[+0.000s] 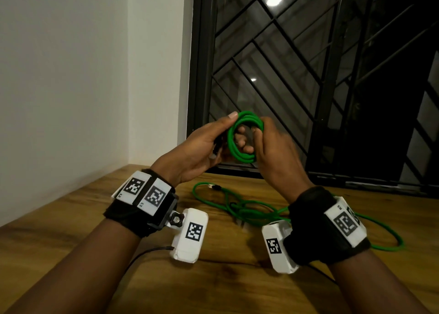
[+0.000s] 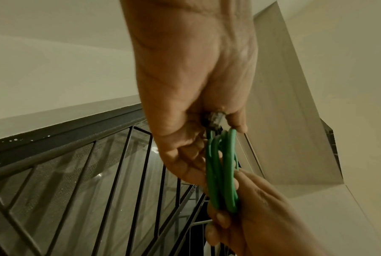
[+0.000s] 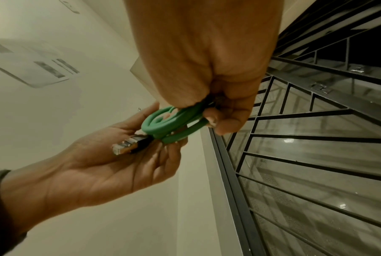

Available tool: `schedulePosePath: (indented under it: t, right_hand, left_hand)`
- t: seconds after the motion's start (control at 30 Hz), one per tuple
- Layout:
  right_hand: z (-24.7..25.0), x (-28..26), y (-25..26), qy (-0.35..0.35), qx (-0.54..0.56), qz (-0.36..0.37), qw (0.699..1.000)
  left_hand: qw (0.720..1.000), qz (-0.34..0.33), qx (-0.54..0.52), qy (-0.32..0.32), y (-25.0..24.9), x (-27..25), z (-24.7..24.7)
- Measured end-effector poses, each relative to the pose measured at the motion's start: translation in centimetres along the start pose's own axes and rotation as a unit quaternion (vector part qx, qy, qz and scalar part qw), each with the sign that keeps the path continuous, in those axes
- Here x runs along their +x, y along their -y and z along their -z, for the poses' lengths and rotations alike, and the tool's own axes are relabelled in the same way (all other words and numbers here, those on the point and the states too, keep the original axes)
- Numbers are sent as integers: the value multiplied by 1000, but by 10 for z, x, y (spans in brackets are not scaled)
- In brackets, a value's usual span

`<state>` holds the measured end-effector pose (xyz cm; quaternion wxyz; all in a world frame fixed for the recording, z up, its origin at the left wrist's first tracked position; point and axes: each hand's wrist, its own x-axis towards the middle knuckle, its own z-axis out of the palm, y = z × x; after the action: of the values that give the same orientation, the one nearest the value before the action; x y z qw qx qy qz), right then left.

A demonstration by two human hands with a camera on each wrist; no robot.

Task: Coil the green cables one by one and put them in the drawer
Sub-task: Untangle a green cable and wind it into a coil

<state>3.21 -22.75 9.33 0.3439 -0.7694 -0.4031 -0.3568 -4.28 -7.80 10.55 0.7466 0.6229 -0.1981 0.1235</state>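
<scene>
A green cable wound into a small coil [image 1: 240, 145] is held up above the table between both hands. My left hand [image 1: 209, 145] grips its left side, thumb on top and fingers through the ring. My right hand [image 1: 268, 142] pinches the coil's right side. In the right wrist view the coil [image 3: 174, 121] shows a metal plug [image 3: 128, 144] lying on the left palm. The left wrist view shows the coil [image 2: 222, 173] edge on. A second green cable [image 1: 237, 209] lies loose and tangled on the wooden table [image 1: 83, 218].
A barred window [image 1: 308, 76] stands right behind the table. A white wall [image 1: 71, 76] closes the left side. Thin black wires from the wrist cameras trail over the table near its front. No drawer is in view.
</scene>
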Motion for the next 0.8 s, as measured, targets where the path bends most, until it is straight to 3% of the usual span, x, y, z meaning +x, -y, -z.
schedulePosePath:
  t: [0.23,0.53,0.8]
  right_hand:
    - [-1,3,-7,25,1,-1,1000]
    - [0,0,3,36,45,-14,998]
    - [33,-6,8,133,53,-69,987]
  left_hand:
    - [992,-41,113,-23,6,7,4]
    - [995,-78,37,-47,12,12,-3]
    - [996,-69,58,-19,13,9,-8]
